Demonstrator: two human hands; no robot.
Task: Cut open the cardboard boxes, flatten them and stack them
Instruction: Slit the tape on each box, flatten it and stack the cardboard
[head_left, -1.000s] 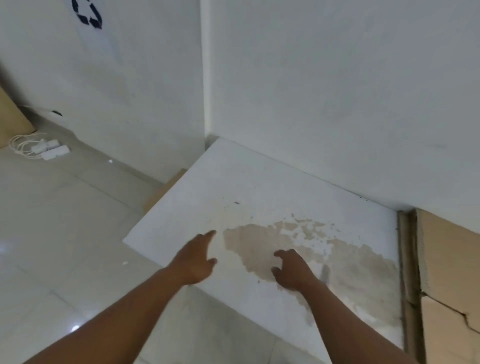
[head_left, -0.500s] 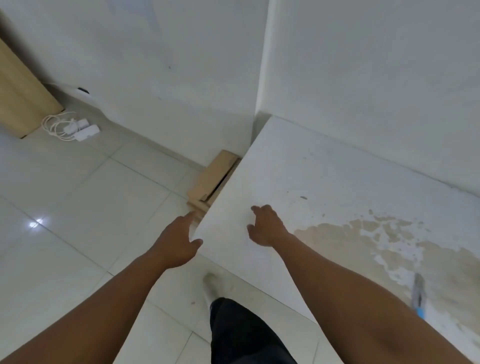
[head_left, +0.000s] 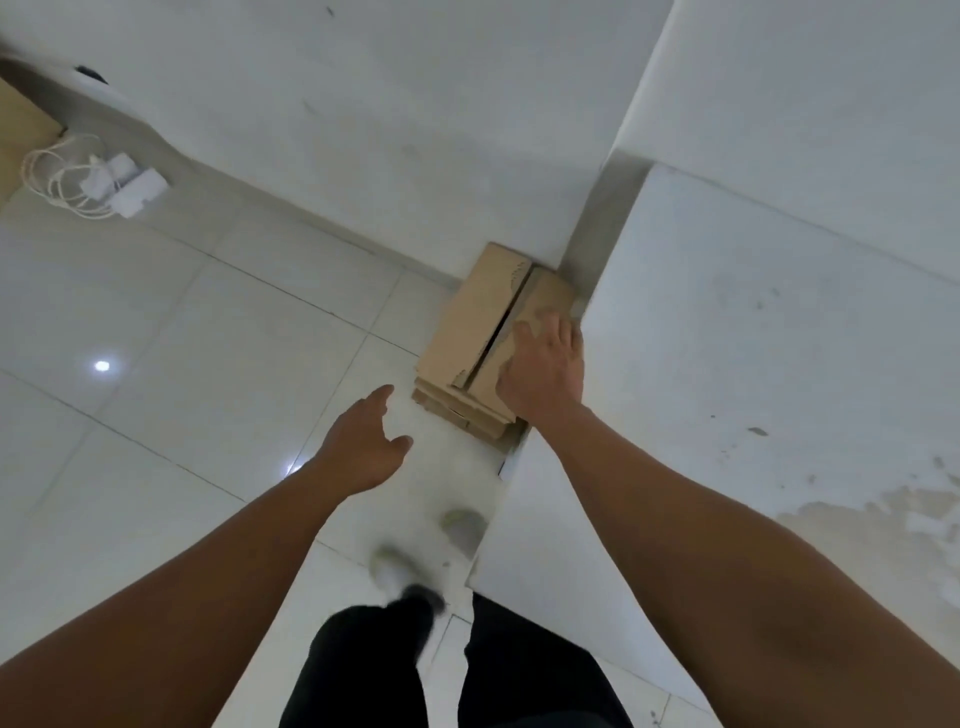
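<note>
A stack of flattened brown cardboard boxes (head_left: 475, 332) lies on the tiled floor, wedged between the white wall and the left edge of a white table (head_left: 753, 364). My right hand (head_left: 543, 366) reaches over the stack with its fingers spread, over the top sheet's right part; contact is unclear. My left hand (head_left: 366, 441) hovers open above the floor tiles, left of the stack and apart from it. The right part of the stack is hidden under the table edge.
A white power strip with coiled cable (head_left: 98, 179) lies on the floor at the far left, beside a brown panel (head_left: 21, 135). My legs and feet (head_left: 415, 571) stand on the tiles beside the table corner. The tabletop has a worn brown patch (head_left: 883, 525).
The view swung left from the tabletop to the floor. Both hands left the table edge; the right one now reaches over the cardboard stack and the left one has moved out over the tiles.
</note>
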